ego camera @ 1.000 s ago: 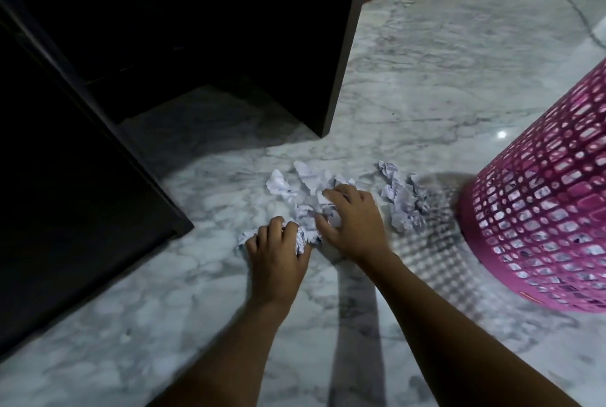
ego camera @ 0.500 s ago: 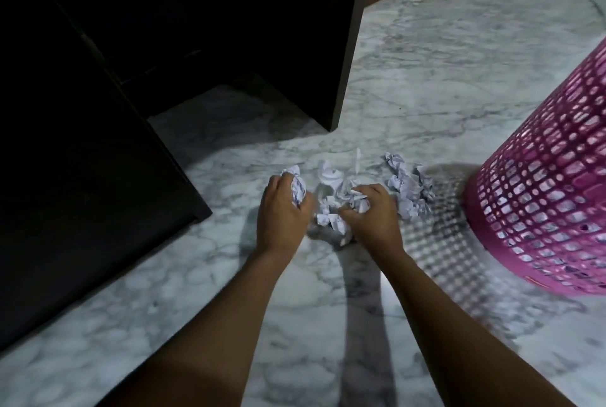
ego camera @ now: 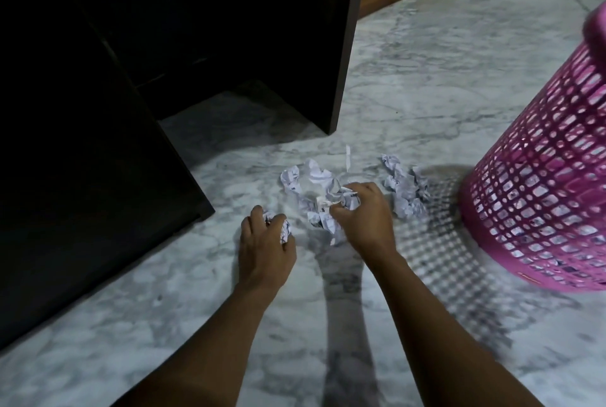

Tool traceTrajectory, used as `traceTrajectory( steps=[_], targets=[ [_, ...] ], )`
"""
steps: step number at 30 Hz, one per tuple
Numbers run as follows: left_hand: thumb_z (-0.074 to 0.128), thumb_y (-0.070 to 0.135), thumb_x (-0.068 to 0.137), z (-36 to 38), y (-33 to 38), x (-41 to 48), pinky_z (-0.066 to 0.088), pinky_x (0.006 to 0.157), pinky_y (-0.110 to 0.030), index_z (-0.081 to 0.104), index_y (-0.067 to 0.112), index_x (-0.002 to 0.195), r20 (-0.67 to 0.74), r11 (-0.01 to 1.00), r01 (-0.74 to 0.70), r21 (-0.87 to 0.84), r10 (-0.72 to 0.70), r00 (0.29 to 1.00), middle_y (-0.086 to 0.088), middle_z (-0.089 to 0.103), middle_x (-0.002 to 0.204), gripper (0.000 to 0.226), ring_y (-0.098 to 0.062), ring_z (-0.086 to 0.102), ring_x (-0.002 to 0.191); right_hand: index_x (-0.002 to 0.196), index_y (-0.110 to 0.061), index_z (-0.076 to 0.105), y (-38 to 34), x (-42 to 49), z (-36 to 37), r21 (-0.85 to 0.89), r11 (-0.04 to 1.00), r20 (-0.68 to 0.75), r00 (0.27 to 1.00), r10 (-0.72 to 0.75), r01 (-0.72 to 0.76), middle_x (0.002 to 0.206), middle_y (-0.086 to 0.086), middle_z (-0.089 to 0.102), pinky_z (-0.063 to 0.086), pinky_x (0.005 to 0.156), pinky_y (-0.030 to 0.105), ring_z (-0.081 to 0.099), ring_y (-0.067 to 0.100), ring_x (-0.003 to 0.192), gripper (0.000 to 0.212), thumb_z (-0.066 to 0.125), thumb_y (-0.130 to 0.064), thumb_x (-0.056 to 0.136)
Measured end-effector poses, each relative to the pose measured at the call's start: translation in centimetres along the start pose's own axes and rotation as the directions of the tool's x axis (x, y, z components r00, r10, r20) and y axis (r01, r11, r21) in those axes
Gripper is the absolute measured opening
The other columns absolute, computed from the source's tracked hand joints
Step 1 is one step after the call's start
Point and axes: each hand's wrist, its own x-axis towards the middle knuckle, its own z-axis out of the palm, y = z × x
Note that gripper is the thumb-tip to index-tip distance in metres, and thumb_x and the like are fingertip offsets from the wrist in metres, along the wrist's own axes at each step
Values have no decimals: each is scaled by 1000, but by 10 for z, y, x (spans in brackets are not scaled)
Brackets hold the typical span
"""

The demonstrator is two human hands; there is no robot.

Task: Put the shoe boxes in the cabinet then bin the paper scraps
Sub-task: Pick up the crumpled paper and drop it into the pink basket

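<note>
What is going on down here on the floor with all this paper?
A person is gathering crumpled paper scraps off the marble floor. The left hand grips one crumpled ball, and the right hand clutches several pieces from the middle of the pile. Another clump lies loose beside the pink basket on the right. The dark cabinet stands behind the pile; its inside is too dark to see.

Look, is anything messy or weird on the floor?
Yes: crumpled white paper scraps lie scattered on the grey marble floor, beside the pink plastic mesh basket, not inside it. The left hand and right hand each hold some.
</note>
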Motion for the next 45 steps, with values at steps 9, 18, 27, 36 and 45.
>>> traceTrajectory(
  steps=[9, 18, 27, 36, 45],
  targets=[
    [71, 24, 75, 14, -9, -5, 49, 74, -41, 72, 15, 96, -137, 990, -89, 114, 104, 985, -9, 63, 115, 23, -32, 55, 93, 131, -16, 58, 8, 21, 39, -305, 940, 309, 949, -56, 154, 136, -3, 51, 46, 86, 31, 60, 23, 110, 49, 66, -34, 86],
    [80, 32, 66, 8, -11, 8, 46, 47, -32, 68, 15, 75, -117, 990, -113, 87, 123, 985, -5, 64, 79, 23, -30, 61, 63, 107, -17, 71, 18, 11, 47, -221, 938, 304, 933, -193, 266, 98, 2, 65, 48, 67, 34, 63, 24, 82, 30, 70, -20, 77],
    [61, 37, 87, -22, 17, 68, 46, 79, -37, 63, 27, 116, 6, 953, 190, -236, -194, 981, -5, 67, 108, 32, -36, 63, 100, 100, -22, 71, 10, 37, -3, 36, 999, -46, 999, -29, 31, 99, 0, 67, 49, 79, 33, 63, 19, 90, 25, 76, -16, 76],
    [43, 45, 96, -13, 32, 102, 42, 81, -35, 34, 44, 145, 290, 994, 49, 96, -75, 954, -9, 61, 120, 50, -36, 60, 105, 123, -20, 64, 42, 54, 6, -384, 923, 158, 986, 51, 14, 127, 8, 57, 42, 92, 33, 58, 29, 113, 38, 65, -26, 86],
    [51, 31, 92, -8, 21, 103, 44, 73, -32, 58, 25, 101, 246, 997, 79, -20, -72, 967, -5, 68, 102, 12, -34, 63, 94, 111, -19, 71, 30, 51, -2, -131, 988, 132, 986, 101, -84, 102, 7, 71, 49, 78, 30, 66, 25, 94, 34, 76, -21, 77]
  ],
)
